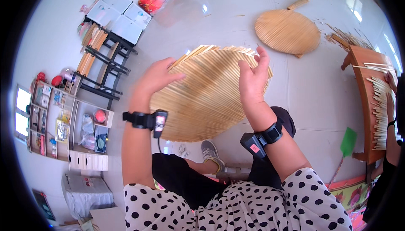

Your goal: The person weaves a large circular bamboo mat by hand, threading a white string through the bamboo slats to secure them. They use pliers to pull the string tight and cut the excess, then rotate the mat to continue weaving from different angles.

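Slatted panel [206,98] looked light, stiffish — best held at opposite edges; left hand [157,77] grip unclear, right hand [254,78] spread.

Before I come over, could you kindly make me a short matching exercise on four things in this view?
Things:
1. Nearer slatted disc
2. Fly swatter
3. Farther slatted disc
4. Wooden table

Descriptions:
A. Bearing many pale sticks
B. Between the left hand and the right hand
C. Green
D. Round, lying beyond the right hand

Right pairs: 1-B, 2-C, 3-D, 4-A.
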{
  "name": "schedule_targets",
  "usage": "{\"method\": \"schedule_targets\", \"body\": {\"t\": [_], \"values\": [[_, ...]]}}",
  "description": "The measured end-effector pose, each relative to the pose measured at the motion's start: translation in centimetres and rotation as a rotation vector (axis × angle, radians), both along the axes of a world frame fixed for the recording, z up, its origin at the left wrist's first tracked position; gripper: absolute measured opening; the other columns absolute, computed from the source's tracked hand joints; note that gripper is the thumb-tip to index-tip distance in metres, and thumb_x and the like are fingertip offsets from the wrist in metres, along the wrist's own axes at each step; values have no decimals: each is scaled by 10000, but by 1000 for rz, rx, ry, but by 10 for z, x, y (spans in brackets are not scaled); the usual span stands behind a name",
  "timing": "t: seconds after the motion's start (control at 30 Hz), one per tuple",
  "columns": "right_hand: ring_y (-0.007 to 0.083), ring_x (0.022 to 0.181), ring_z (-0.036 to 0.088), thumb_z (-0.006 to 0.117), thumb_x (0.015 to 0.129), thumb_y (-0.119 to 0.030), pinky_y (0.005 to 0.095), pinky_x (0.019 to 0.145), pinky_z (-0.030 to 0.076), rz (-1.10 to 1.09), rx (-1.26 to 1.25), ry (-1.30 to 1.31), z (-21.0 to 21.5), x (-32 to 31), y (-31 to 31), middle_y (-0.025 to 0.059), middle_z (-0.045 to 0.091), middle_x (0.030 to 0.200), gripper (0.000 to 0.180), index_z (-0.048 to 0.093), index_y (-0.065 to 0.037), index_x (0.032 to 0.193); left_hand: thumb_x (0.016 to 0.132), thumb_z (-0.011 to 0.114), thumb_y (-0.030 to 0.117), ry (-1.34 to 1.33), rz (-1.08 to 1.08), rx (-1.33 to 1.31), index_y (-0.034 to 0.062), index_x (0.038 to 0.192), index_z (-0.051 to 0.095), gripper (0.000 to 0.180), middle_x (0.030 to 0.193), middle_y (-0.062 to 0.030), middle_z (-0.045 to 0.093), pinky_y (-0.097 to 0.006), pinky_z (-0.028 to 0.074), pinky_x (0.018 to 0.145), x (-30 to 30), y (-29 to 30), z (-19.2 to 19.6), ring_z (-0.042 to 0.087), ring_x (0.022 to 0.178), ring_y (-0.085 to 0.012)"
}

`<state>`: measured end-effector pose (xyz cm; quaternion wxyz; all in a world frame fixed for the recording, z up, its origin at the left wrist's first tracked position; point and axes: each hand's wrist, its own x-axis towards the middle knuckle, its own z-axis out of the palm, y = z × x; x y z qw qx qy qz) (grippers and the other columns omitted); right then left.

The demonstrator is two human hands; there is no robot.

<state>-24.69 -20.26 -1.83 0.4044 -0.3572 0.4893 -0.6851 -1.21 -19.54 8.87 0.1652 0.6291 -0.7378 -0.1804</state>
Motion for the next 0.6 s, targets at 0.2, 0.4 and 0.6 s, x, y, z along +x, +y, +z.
{"method": "schedule_targets", "body": {"t": [0.2, 0.4, 0.6], "values": [[360, 1211, 429, 605, 768, -68, 429, 1043, 342, 20, -16, 118, 0, 6, 1, 216, 430, 1289, 630, 362, 60, 1335, 852, 649, 424, -210, 99, -116, 11, 861, 617, 414, 726, -157, 593, -383, 430, 629, -7, -15, -19, 544, 681, -326], [366, 1249, 396, 607, 762, -62, 434, 1070, 312, -20, 6, 145, 3, -4, -3, 223, 426, 1297, 632, 364, 62, 1332, 865, 666, 321, 23, 130, -129, -2, 823, 609, 330, 654, -69, 526, -318, 383, 575, 25, 1, -29, 457, 599, -166], [393, 1327, 313, 679, 753, -98, 450, 1108, 254, -69, -178, 510, 8, -6, 2, 228, 415, 1352, 713, 338, 45, 1362, 875, 674, 196, 278, 229, -145, -2, 776, 585, 239, 668, 36, 490, -244, 344, 550, 44, 42, -14, 401, 633, -51]]}}
